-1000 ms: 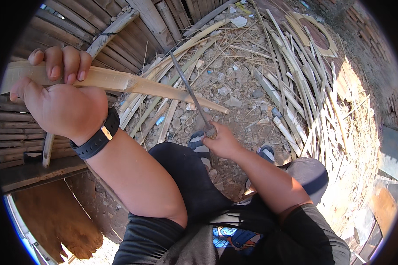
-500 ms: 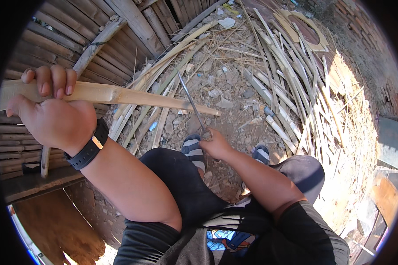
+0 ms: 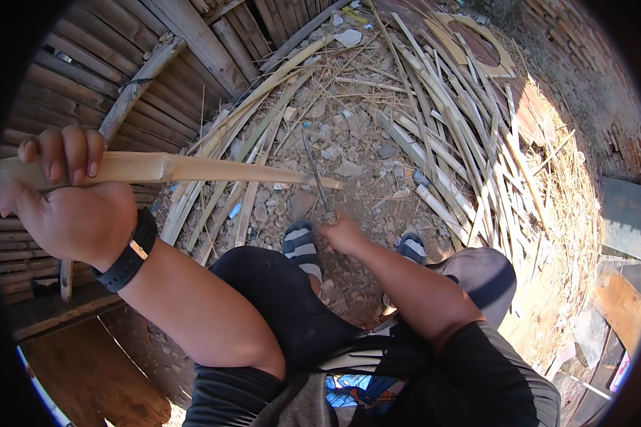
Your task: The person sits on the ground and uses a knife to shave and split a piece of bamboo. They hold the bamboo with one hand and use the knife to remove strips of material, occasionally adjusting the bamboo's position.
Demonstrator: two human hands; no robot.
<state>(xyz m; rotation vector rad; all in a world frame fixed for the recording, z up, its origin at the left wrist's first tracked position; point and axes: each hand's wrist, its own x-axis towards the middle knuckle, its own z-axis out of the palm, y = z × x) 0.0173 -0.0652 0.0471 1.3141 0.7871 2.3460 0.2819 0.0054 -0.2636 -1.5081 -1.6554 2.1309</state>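
My left hand, with a black watch on its wrist, grips a pale split bamboo strip held level, its thin end pointing right. My right hand is low between my knees, closed on the handle of a long narrow knife whose blade points up and away. The strip's tip ends close to the blade, just right of it. Both my feet in striped sandals rest on rubble-strewn dirt below.
A heap of split bamboo slats lies fanned out ahead and to the right. A wall of bamboo poles stands at the left. A brick wall rises at the far right. Boards lie at the right edge.
My left hand has come lower with the bamboo strip and swung it more level. My right hand with the knife has shifted slightly down, and the view has tilted.
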